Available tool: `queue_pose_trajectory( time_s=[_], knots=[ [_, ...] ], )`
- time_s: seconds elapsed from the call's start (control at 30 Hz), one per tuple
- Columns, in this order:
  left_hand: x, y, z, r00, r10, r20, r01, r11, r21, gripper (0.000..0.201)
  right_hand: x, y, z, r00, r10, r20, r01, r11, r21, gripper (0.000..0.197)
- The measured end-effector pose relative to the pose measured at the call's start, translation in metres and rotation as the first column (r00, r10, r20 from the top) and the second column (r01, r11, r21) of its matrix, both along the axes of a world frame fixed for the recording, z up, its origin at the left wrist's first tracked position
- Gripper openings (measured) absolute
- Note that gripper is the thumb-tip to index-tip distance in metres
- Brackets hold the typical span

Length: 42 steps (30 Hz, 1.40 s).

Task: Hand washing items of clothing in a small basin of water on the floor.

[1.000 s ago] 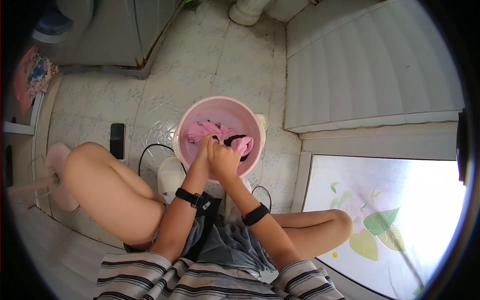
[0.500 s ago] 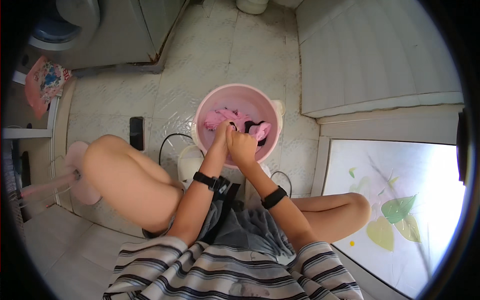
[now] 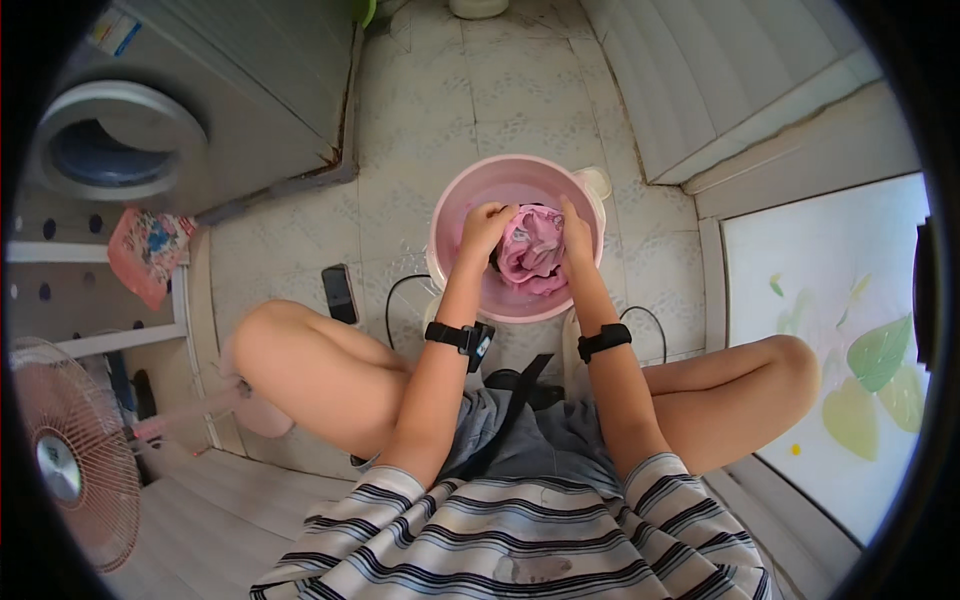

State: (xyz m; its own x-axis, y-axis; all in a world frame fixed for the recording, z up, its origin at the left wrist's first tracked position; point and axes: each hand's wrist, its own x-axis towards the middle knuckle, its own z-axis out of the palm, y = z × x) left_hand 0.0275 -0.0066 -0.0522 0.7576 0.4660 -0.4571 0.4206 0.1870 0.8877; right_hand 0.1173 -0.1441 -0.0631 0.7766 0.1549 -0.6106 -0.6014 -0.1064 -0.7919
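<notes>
A bunched pink garment (image 3: pixel 535 243) with dark patches at its left edge is spread between my two hands over the pink plastic basin (image 3: pixel 452 190). My left hand (image 3: pixel 483 229) grips its left side, fingers curled at the upper edge. On the opposite side, my right hand (image 3: pixel 577 230) holds the cloth, with the thumb side uppermost and some fingers hidden behind the fabric. The lower folds hang into the basin, which seems to hold water.
A black phone (image 3: pixel 340 294) lies on the tiled floor (image 3: pixel 415 110) left of the basin. A pink standing fan (image 3: pixel 80 455) is at my far left. The washing machine (image 3: pixel 125 140) stands at the upper left. A glass panel with leaf decorations (image 3: pixel 880 355) is at the right.
My hands were pressed together around the cloth, and now they are apart with the garment opened out between them. The whole view has shifted, bringing the fan into sight.
</notes>
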Motion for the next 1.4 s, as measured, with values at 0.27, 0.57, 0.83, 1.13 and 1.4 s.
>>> queue_pose_trajectory(
  time_s=[0.27, 0.57, 0.83, 1.13, 1.4],
  knots=[
    [-0.003, 0.002, 0.011, 0.751, -0.653, -0.095, 0.655, 0.719, 0.234, 0.041, 0.027, -0.035, 0.031, 0.998, 0.047, -0.038, -0.015, 0.796, 0.605, 0.014],
    [-0.02, 0.018, 0.014, 0.972, -0.234, -0.024, 0.22, 0.94, -0.26, 0.038, 0.03, -0.073, 0.04, 0.674, 0.684, 0.28, -0.679, 0.722, -0.129, 0.033],
    [0.011, 0.001, 0.096, 0.94, -0.33, 0.088, 0.315, 0.937, 0.15, 0.043, 0.008, -0.047, 0.06, 0.817, 0.438, 0.375, -0.568, 0.722, 0.395, 0.03],
    [0.006, 0.023, 0.089, 0.985, -0.172, 0.018, 0.166, 0.97, 0.178, 0.045, 0.018, -0.034, 0.068, 0.835, 0.317, 0.45, -0.464, 0.844, 0.268, 0.014],
    [-0.009, -0.026, -0.048, 0.896, 0.431, -0.105, -0.282, 0.372, -0.885, 0.036, -0.056, 0.03, 0.017, 0.021, 0.625, 0.78, -0.225, 0.763, -0.606, 0.02]
  ],
)
